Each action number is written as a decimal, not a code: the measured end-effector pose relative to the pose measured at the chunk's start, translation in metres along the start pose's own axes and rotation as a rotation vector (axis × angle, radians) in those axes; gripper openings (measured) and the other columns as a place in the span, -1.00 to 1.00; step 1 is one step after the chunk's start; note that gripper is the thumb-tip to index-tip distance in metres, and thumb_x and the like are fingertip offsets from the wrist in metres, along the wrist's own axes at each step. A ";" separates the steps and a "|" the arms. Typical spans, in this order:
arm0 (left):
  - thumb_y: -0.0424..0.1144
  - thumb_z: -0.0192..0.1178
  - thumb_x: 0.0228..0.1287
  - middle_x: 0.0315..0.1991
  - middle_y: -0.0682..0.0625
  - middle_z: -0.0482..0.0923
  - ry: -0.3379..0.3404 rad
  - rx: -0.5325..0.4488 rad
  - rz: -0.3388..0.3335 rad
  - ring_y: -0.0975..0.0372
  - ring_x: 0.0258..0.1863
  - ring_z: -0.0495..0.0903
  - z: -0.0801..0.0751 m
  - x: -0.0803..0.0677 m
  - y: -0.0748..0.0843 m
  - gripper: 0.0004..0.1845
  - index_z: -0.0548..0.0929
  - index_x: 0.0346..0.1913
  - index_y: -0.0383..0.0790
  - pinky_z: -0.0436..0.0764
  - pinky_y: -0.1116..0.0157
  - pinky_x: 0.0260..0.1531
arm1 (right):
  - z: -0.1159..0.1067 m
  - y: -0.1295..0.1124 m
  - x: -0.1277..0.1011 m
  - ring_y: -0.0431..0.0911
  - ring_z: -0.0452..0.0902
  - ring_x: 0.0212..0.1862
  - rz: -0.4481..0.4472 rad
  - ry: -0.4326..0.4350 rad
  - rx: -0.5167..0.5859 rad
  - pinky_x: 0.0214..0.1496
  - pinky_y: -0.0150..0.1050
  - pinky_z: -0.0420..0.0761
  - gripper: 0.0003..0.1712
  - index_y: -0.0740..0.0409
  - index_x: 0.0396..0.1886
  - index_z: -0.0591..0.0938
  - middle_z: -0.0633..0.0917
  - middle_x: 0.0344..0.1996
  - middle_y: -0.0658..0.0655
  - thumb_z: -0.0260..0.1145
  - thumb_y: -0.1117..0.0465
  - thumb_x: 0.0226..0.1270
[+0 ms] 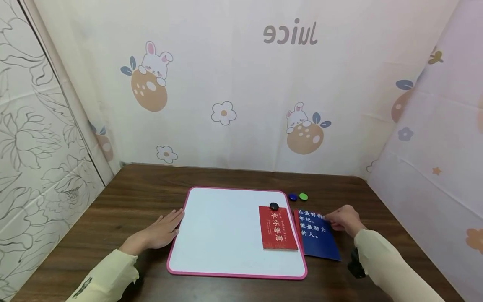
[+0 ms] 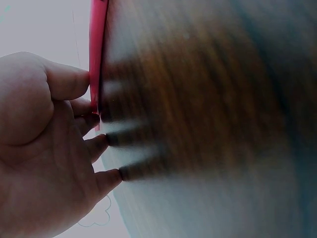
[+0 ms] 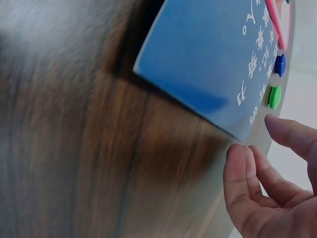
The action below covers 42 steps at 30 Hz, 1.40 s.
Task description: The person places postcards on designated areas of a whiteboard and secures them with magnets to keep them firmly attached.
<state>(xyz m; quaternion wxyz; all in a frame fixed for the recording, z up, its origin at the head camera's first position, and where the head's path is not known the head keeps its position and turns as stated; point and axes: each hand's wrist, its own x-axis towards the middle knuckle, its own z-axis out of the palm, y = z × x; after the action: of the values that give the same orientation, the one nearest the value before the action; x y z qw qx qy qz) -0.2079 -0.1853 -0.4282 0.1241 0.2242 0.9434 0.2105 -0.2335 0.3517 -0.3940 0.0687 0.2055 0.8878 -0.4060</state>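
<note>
A white board (image 1: pixel 222 235) with a pink rim lies flat on the table. My left hand (image 1: pixel 162 230) rests at its left edge, fingers extended and fingertips by the pink rim (image 2: pixel 96 54). On the board's right part is a red card (image 1: pixel 278 230) with printed characters, a black round magnet (image 1: pixel 274 206) at its top edge. To the right of the board lies a dark blue card (image 1: pixel 318 237) with white characters; a red strip shows along its left side. My right hand (image 1: pixel 345 220) touches the blue card's edge near a corner, thumb and fingertips apart in the right wrist view.
Beyond the blue card, a blue magnet (image 1: pixel 293 197) and a green magnet (image 1: pixel 303 196) sit on the dark wooden table (image 1: pixel 124 197). Printed curtains (image 1: pixel 226 84) hang behind and at both sides.
</note>
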 end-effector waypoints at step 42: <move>-0.28 -0.04 0.44 0.44 -0.36 -0.01 0.008 -0.007 0.003 -0.22 0.42 -0.08 0.001 -0.001 0.000 -0.40 0.10 0.43 -0.47 -0.12 -0.26 0.27 | 0.008 0.007 0.004 0.14 0.54 -0.31 0.090 -0.060 -0.105 -0.33 -0.16 0.65 -0.36 0.61 -0.14 0.42 0.53 -0.36 0.38 0.51 0.17 0.06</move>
<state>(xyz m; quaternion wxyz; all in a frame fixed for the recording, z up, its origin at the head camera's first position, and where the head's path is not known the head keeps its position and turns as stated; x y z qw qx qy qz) -0.2067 -0.1853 -0.4286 0.1207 0.2243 0.9429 0.2148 -0.2341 0.3511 -0.4053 0.1239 0.2293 0.8952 -0.3615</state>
